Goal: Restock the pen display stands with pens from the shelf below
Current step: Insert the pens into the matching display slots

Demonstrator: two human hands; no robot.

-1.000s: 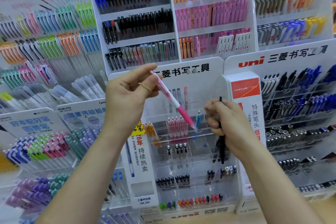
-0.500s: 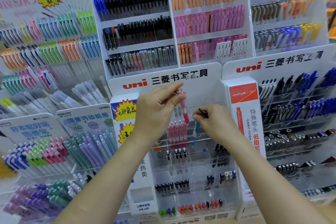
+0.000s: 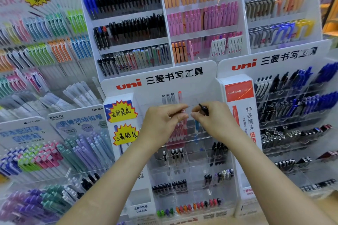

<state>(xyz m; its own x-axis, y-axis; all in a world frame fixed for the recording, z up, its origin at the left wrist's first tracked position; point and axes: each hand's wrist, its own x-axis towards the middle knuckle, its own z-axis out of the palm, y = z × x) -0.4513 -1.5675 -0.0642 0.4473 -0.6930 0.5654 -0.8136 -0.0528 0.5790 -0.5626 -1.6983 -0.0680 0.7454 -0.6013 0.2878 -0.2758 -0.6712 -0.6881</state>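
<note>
My left hand is up in front of the clear acrylic tiered pen stand with the white "uni" header board. Its fingers are curled in, with thumb and forefinger pinching a slim pink-and-white pen near its top. The pen hangs close to upright, its lower half down among the row of pink pens on the second tier. Whether its tip sits in a slot there I cannot tell, because my knuckles cover too much.

My right hand is just beside the left, our fingertips nearly meeting, and it is closed round a black pen. Only the clip end pokes out above my forefinger, tilted leftward (the rest is hidden in my palm).

Above both hands, on the top tier, stand three grey pens and one red-capped pen, upright and side by side. A single blue pen stands just below my right fingers. A lower tier holds black-and-white pens. Two yellow starburst tags are stuck on the stand's white left panel — handwritten, one above the other.
</note>
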